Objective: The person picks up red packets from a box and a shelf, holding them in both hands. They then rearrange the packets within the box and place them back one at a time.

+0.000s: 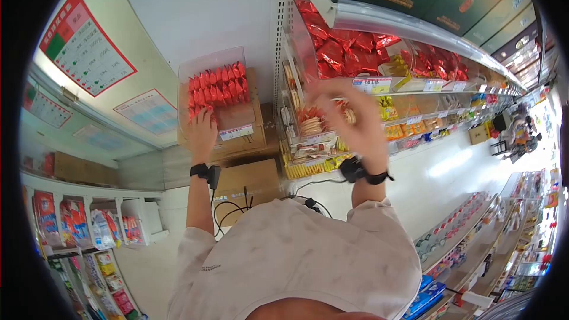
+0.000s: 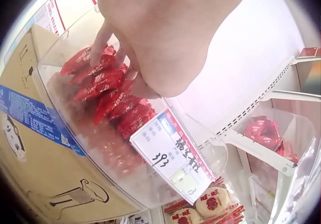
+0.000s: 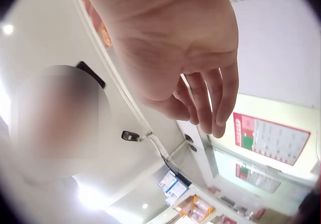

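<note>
Rows of small red packets (image 1: 219, 86) stand in a clear plastic bin (image 1: 185, 71) on a cardboard box. My left hand (image 1: 203, 133) reaches over the bin's front, its fingers on the nearest packets; in the left wrist view the fingers of the left hand (image 2: 150, 43) touch the red packets (image 2: 108, 83), and whether they pinch one is hidden. A price card (image 2: 173, 156) is fixed to the bin's front. My right hand (image 1: 349, 115), blurred, is raised in front of the snack shelves; the right wrist view shows the right hand (image 3: 185, 58) empty, its fingers loosely bent.
To the right, shelves hold larger red bags (image 1: 349, 53) and round crackers (image 1: 312, 124). A cardboard box (image 1: 249, 181) stands below the bin, with black cables near it. Low racks with goods (image 1: 74, 222) are at the left; an aisle floor (image 1: 444, 166) runs off right.
</note>
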`<state>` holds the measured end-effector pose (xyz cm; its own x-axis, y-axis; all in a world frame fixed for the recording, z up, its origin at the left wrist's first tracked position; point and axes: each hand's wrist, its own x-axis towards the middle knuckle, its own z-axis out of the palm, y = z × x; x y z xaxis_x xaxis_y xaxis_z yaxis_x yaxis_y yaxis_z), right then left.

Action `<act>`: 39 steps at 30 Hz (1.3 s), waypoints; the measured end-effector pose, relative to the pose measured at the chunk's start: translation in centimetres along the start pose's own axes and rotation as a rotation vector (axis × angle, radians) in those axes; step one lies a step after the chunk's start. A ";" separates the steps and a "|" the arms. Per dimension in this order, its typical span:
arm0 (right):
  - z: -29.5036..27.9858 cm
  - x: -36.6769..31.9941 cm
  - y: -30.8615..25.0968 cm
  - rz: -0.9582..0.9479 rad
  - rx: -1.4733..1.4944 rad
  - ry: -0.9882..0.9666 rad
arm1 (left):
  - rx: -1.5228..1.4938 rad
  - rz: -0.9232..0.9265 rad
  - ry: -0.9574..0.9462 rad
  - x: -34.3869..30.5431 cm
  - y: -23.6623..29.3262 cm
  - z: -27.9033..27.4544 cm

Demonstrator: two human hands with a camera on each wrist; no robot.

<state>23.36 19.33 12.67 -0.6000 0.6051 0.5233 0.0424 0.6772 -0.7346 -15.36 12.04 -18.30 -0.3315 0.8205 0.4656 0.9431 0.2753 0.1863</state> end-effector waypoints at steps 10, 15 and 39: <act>-13.5 5.8 11.7 0.002 -1.016 0.124 | -0.032 -0.075 0.042 -0.2 1.6 -1.7; -14.7 7.1 13.9 -0.114 -1.212 0.109 | -0.033 -0.122 0.018 -0.3 1.6 -1.4; -12.2 6.8 15.1 0.050 -1.032 0.244 | -0.072 -0.133 0.113 -0.3 1.4 -0.2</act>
<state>29.65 38.77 10.36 -0.4072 0.6324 0.6590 0.7887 0.6073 -0.0954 -13.97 12.05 -17.98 -0.4577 0.7167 0.5263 0.8879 0.3376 0.3125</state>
